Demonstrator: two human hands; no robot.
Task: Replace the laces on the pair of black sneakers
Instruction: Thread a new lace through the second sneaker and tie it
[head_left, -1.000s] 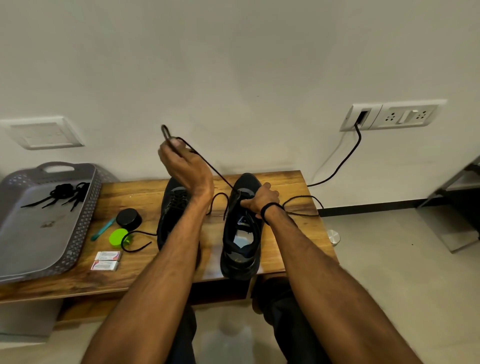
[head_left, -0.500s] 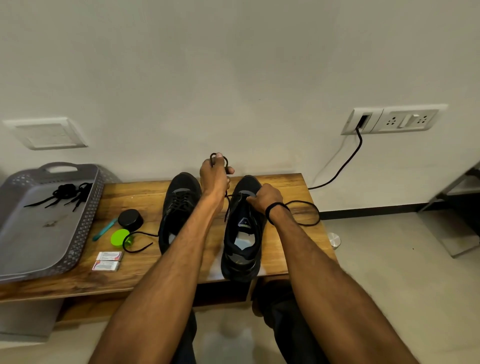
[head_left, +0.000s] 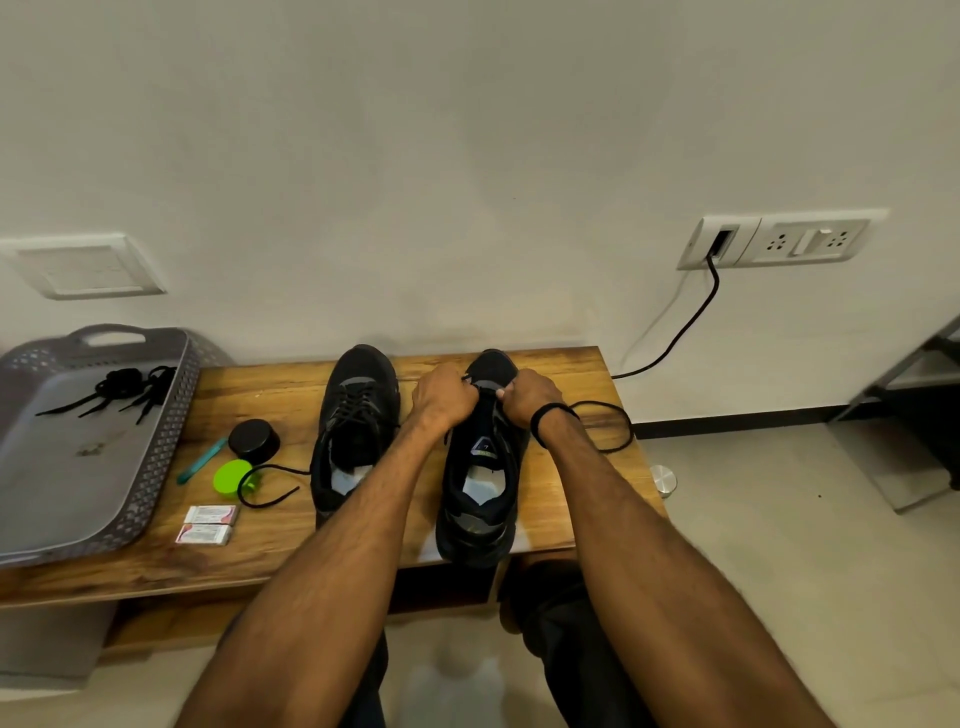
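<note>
Black sneakers (head_left: 363, 374) stand side by side on a wooden table (head_left: 566, 374) at the centre of the frame, toes toward the wall. The left-of-frame sneaker (head_left: 353, 421) is laced, and one lace end (head_left: 270, 501) trails over the wood. Both hands meet over the toe end of the right-of-frame sneaker (head_left: 478, 525). The left hand (head_left: 444, 397) and the right hand (head_left: 527, 395) each have their fingers curled tight, pinching a black lace (head_left: 618, 415) at the front eyelets. Its slack loops across the table beside the right wrist.

At the frame's left a grey perforated tray (head_left: 171, 441) holds a bundle of laces (head_left: 124, 387). Between tray and shoes lie a black round lid (head_left: 253, 440), a green cap (head_left: 232, 476), a teal pen (head_left: 201, 460) and two small boxes (head_left: 208, 525).

Behind the table, the plain pale wall carries a blank plate (head_left: 85, 267) at left and a socket panel (head_left: 779, 241) at upper right. A black cable (head_left: 685, 332) drops from the panel toward the table's back edge. Pale floor tiles (head_left: 779, 545) spread at lower right, with a small metal stopper (head_left: 663, 478) on them.
</note>
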